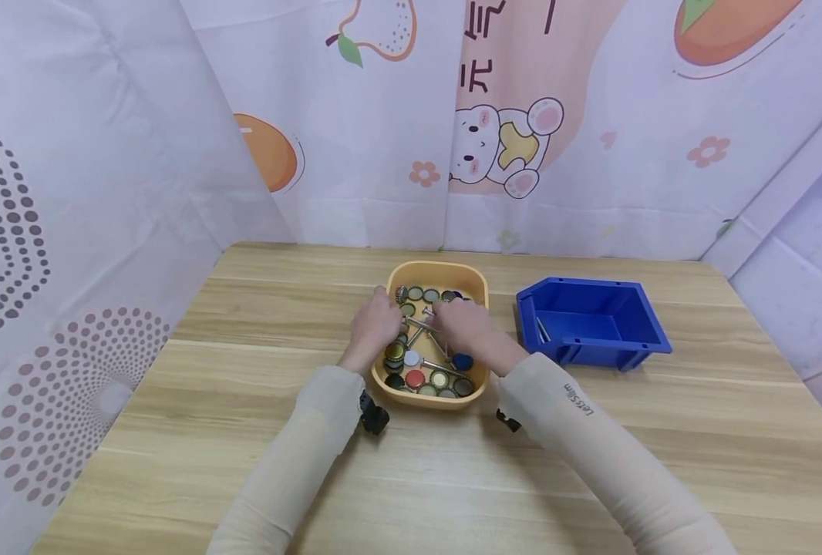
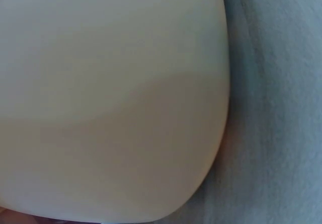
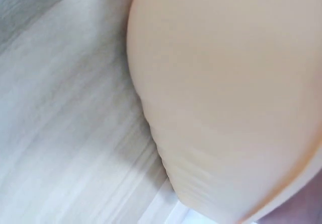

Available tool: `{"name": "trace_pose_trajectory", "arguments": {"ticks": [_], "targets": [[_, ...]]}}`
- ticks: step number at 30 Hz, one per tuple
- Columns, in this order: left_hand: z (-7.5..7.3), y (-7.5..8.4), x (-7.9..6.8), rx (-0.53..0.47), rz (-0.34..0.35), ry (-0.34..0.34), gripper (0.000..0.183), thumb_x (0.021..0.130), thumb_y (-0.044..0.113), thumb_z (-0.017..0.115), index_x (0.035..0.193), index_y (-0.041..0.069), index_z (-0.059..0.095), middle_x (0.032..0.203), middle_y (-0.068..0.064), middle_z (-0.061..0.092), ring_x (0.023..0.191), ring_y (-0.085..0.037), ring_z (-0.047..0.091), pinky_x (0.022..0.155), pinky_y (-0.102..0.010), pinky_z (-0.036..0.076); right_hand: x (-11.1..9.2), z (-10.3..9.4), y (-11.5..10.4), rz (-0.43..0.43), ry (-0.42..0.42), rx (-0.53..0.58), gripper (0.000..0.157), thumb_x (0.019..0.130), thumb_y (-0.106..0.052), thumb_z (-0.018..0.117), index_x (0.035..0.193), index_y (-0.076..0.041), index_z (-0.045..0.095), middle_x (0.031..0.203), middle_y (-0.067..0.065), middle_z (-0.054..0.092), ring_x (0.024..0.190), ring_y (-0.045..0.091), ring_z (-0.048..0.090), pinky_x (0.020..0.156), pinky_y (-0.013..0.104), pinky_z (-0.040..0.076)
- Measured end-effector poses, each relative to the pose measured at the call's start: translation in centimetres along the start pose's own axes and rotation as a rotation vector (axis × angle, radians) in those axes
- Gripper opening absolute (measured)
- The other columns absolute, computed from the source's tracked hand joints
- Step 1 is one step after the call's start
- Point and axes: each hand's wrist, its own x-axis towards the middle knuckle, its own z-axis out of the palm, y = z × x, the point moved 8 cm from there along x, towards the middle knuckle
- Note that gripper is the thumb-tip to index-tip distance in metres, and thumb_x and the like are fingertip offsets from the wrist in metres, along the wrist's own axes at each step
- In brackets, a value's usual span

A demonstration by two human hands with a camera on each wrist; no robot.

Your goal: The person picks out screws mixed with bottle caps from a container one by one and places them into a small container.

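Observation:
A yellow plastic basket (image 1: 430,402) holds loose bottle caps (image 1: 415,378) and several silver screws (image 1: 443,368). At its left rim, my left hand (image 1: 375,327) grips the edge. My right hand (image 1: 472,327) reaches over the right rim, its fingers pointing down among the contents. A screw head shows right at the right fingertips; whether they pinch it I cannot tell. In the left wrist view the basket's outer wall (image 2: 115,98) fills most of the picture. The right wrist view also shows the basket's outer wall (image 3: 221,83), with neither hand's fingertips visible there.
A blue plastic bin (image 1: 594,353) stands right of the basket, with a thin silver piece (image 1: 544,330) at its left inside. Both sit on the wood-grain table (image 1: 258,370). A printed curtain (image 1: 369,185) hangs behind the table's back edge.

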Motion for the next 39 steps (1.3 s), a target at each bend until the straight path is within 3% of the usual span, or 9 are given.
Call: {"name": "trace_pose_trajectory", "arguments": {"ticks": [5, 11, 17, 22, 32, 39], "targets": [[0.1, 0.0, 0.1, 0.004, 0.000, 0.001, 0.028, 0.096, 0.021, 0.042, 0.118, 0.005, 0.050, 0.090, -0.012, 0.060, 0.080, -0.029, 0.059, 0.070, -0.041, 0.045, -0.2, -0.3, 0.3, -0.019, -0.032, 0.140, 0.026, 0.103, -0.032, 0.050, 0.096, -0.010, 0.060, 0.080, 0.006, 0.065, 0.073, 0.022, 0.061, 0.063, 0.036, 0.048], [0.1, 0.0, 0.2, 0.019, -0.012, 0.000, 0.030, 0.097, 0.022, 0.041, 0.119, 0.005, 0.050, 0.091, -0.012, 0.061, 0.083, -0.030, 0.060, 0.075, -0.045, 0.047, -0.5, -0.3, 0.1, -0.060, -0.104, 0.282, 0.024, 0.103, -0.028, 0.050, 0.108, -0.006, 0.059, 0.086, 0.007, 0.065, 0.072, 0.017, 0.060, 0.066, 0.030, 0.046], [0.1, 0.0, 0.2, 0.015, -0.011, 0.001, 0.030, 0.097, 0.022, 0.041, 0.119, 0.004, 0.050, 0.091, -0.012, 0.061, 0.082, -0.030, 0.060, 0.073, -0.043, 0.046, -0.8, -0.8, 0.2, -0.082, -0.094, 0.381, 0.020, 0.103, -0.025, 0.051, 0.099, -0.007, 0.060, 0.078, 0.005, 0.065, 0.067, 0.016, 0.061, 0.063, 0.027, 0.045], [0.1, 0.0, 0.2, 0.015, -0.010, 0.001, 0.030, 0.097, 0.021, 0.041, 0.120, 0.004, 0.050, 0.089, -0.011, 0.061, 0.080, -0.028, 0.059, 0.070, -0.041, 0.044, -1.2, -1.6, 0.7, -0.116, -0.082, 0.446, 0.025, 0.103, -0.025, 0.050, 0.098, -0.003, 0.061, 0.074, 0.007, 0.065, 0.062, 0.014, 0.058, 0.060, 0.026, 0.045], [0.1, 0.0, 0.3, 0.009, -0.003, 0.003, 0.029, 0.097, 0.021, 0.040, 0.119, 0.004, 0.050, 0.087, -0.010, 0.061, 0.079, -0.028, 0.060, 0.069, -0.040, 0.044, -1.8, -3.0, 2.9, -0.062, -0.133, 0.573, 0.031, 0.105, -0.027, 0.046, 0.113, 0.000, 0.058, 0.085, 0.017, 0.065, 0.061, 0.018, 0.057, 0.057, 0.027, 0.050], [0.1, 0.0, 0.2, -0.003, -0.010, -0.001, 0.029, 0.097, 0.021, 0.041, 0.119, 0.004, 0.050, 0.089, -0.010, 0.061, 0.080, -0.028, 0.061, 0.074, -0.043, 0.047, -2.5, -4.0, 3.7, -0.109, -0.092, 0.575, 0.027, 0.104, -0.026, 0.047, 0.111, -0.003, 0.060, 0.075, 0.010, 0.062, 0.056, 0.018, 0.054, 0.054, 0.029, 0.046]]}}
